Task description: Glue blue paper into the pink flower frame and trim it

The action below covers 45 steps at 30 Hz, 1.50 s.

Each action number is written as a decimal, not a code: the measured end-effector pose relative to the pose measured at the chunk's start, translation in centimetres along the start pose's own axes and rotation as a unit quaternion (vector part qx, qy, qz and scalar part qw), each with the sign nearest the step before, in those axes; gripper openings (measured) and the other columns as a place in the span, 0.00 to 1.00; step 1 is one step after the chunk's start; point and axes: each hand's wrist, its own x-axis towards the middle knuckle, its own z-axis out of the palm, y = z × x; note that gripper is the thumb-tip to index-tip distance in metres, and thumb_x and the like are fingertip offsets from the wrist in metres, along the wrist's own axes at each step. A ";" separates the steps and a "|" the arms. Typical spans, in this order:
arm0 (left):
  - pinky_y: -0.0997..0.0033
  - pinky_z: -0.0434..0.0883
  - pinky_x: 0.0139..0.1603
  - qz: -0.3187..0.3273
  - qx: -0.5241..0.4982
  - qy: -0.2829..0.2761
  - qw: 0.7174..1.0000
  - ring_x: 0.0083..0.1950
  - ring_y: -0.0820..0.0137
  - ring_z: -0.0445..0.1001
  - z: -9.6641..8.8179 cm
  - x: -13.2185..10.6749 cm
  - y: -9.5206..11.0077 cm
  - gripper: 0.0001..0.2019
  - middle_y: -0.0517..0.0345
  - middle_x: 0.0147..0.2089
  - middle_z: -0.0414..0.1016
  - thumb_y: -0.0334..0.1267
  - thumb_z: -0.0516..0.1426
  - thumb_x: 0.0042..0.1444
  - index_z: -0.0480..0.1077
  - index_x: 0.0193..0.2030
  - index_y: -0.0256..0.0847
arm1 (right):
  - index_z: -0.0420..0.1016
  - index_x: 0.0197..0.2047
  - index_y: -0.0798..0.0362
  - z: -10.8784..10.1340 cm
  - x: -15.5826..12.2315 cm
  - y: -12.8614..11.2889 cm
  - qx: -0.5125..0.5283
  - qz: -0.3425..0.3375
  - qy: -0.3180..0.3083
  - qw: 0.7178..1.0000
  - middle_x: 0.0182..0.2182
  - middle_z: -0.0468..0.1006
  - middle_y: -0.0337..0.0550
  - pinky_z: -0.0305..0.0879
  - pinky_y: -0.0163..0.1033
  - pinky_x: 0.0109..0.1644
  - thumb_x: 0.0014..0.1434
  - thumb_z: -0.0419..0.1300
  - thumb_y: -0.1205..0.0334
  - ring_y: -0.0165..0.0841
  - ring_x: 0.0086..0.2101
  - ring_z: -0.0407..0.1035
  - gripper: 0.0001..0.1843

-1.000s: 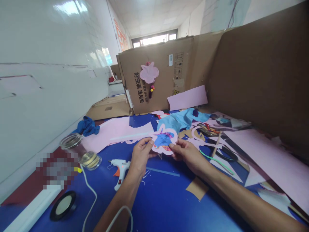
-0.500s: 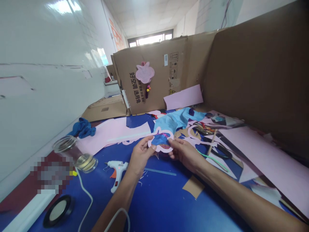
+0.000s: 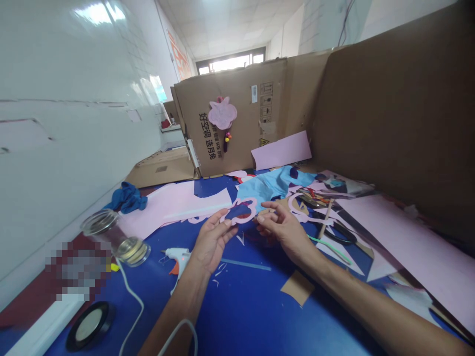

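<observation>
My left hand [image 3: 213,237] pinches the left edge of a pink paper frame [image 3: 249,218] with a scalloped, cloud-like outline and an open middle. Deep blue shows through that opening, with a little purple-red along its upper part. Just right of the frame is my right hand [image 3: 284,228], its thumb and fingers drawn together. A dark reddish patch shows beneath those fingers, but what they hold is hidden. Left of my left forearm lies a white glue gun [image 3: 180,257], partly covered by the arm. Behind the hands, light blue cloth [image 3: 272,182] is spread on the blue table [image 3: 252,306].
A glass jar [image 3: 122,240] and a black tape roll [image 3: 89,324] stand at left. Pink sheets [image 3: 404,232], scissors [image 3: 343,232] and paper scraps lie at right. A cardboard square [image 3: 298,288] is in front. Cardboard walls [image 3: 245,133] rise behind, bearing a pink ornament [image 3: 222,113].
My right hand has let go of the pink frame and moved slightly right. The blue and purple piece that filled the frame's middle no longer shows there. My left hand has shifted slightly left.
</observation>
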 end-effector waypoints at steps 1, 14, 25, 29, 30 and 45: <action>0.68 0.80 0.48 -0.002 0.001 0.000 1.000 0.44 0.65 0.83 0.0 0.0 0.0 0.23 0.43 0.48 0.84 0.26 0.69 0.52 0.75 0.56 0.33 | 0.67 0.62 0.47 0.0 0.0 -0.1 -0.009 -0.022 0.004 1.000 0.33 0.80 0.37 0.63 0.30 0.21 0.54 0.76 0.48 0.32 0.28 0.72 0.38; 0.71 0.78 0.50 0.009 0.026 -0.042 0.999 0.48 0.68 0.80 0.3 -0.3 -0.8 0.30 0.51 0.56 0.80 0.22 0.70 0.44 0.76 0.57 0.41 | 0.80 0.53 0.50 0.3 0.0 0.8 -0.058 -0.106 -0.046 0.992 0.35 0.82 0.41 0.71 0.37 0.36 0.58 0.74 0.52 0.32 0.32 0.73 0.22; 0.69 0.76 0.49 0.025 0.046 -0.045 0.998 0.47 0.69 0.79 0.1 -0.3 -1.3 0.30 0.52 0.55 0.80 0.26 0.72 0.43 0.77 0.55 0.42 | 0.80 0.54 0.52 0.2 0.0 0.9 -0.058 -0.095 -0.046 0.993 0.33 0.80 0.39 0.65 0.33 0.29 0.58 0.74 0.52 0.30 0.30 0.70 0.24; 0.70 0.75 0.49 0.017 0.047 -0.035 0.998 0.45 0.70 0.79 0.5 -0.6 -0.9 0.28 0.53 0.52 0.81 0.26 0.71 0.43 0.76 0.54 0.42 | 0.80 0.54 0.51 0.3 -0.1 0.8 -0.057 -0.088 -0.049 0.993 0.33 0.80 0.39 0.66 0.34 0.29 0.57 0.75 0.51 0.30 0.29 0.70 0.24; 0.70 0.76 0.49 0.019 0.046 -0.035 0.998 0.46 0.70 0.79 0.5 -0.6 -0.9 0.28 0.53 0.52 0.81 0.26 0.71 0.43 0.76 0.54 0.42 | 0.80 0.53 0.51 0.3 -0.2 0.8 -0.056 -0.084 -0.050 0.994 0.33 0.81 0.40 0.68 0.35 0.29 0.57 0.75 0.51 0.31 0.29 0.70 0.24; 0.69 0.76 0.50 0.024 0.048 -0.030 0.998 0.49 0.67 0.79 0.4 -0.5 -1.1 0.28 0.52 0.54 0.81 0.28 0.71 0.45 0.76 0.55 0.42 | 0.80 0.53 0.51 0.6 -0.4 0.6 -0.084 -0.081 -0.039 0.992 0.34 0.81 0.40 0.67 0.34 0.28 0.56 0.74 0.49 0.32 0.30 0.72 0.25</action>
